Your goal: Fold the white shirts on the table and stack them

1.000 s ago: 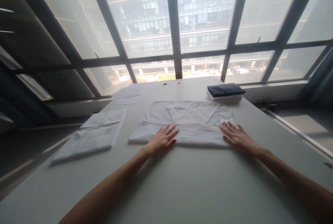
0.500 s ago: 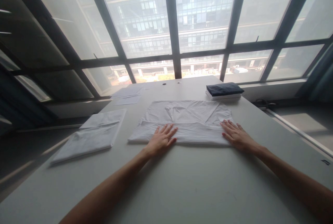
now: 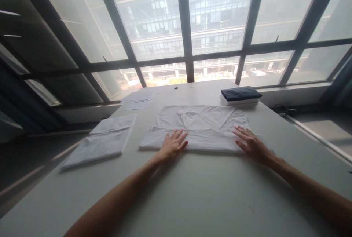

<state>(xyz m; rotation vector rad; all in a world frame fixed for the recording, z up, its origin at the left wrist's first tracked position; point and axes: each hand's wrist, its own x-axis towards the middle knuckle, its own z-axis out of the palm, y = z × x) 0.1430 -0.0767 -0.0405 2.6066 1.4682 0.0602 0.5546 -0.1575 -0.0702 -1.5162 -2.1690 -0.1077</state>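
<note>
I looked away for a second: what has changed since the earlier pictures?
The right hand has narrowed its spread slightly, so more cloth shows past it on the right; nothing is visibly taken up or let go. The left hand, resting on the cloth, the stack, papers and left bundle stayed.

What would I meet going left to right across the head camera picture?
Dark blue fabric curtain, flat folded white cloth, bare left hand, bare right hand, second dark blue fabric curtain.
</note>
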